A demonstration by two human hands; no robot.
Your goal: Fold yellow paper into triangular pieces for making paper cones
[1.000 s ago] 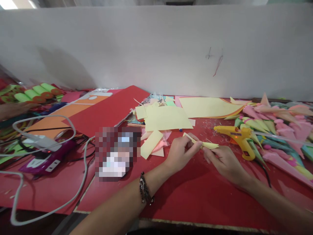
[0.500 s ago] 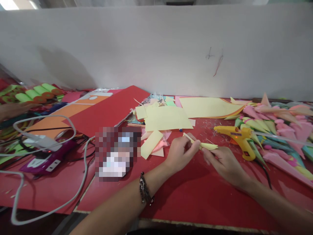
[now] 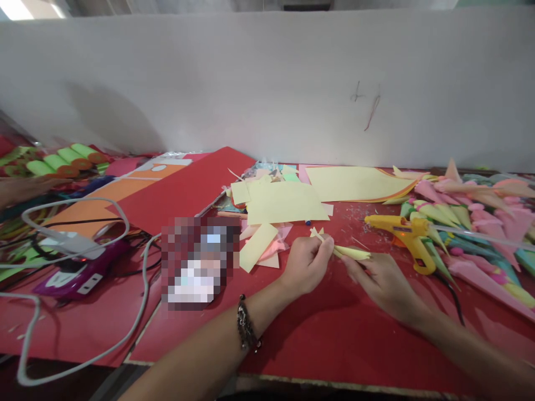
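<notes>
My left hand (image 3: pixel 307 263) is closed, its thumb and fingers pinching the narrow end of a rolled piece of pale yellow paper (image 3: pixel 354 253). Small pointed yellow ends poke out beyond its fingers. My right hand (image 3: pixel 387 284) is closed around the wider end of the same roll, with its fingers partly hidden behind the paper. Both hands are just above the red tabletop (image 3: pixel 334 345). A yellow glue gun (image 3: pixel 412 234) lies to the right of my right hand. Cut yellow sheets (image 3: pixel 286 201) and scraps lie beyond my left hand.
Pink, green and blue paper cones (image 3: pixel 480 234) are heaped at the right. A phone-like blurred object (image 3: pixel 200 264) lies left of my arm. Further left are a purple power strip (image 3: pixel 83 278) with white cables, red cardboard (image 3: pixel 184 186) and another person's hand (image 3: pixel 25 189).
My left hand has shifted slightly left along the yellow paper roll, its thumb pressing closer to the fingers. More pointed paper ends show past it. My right hand stays near the same place.
</notes>
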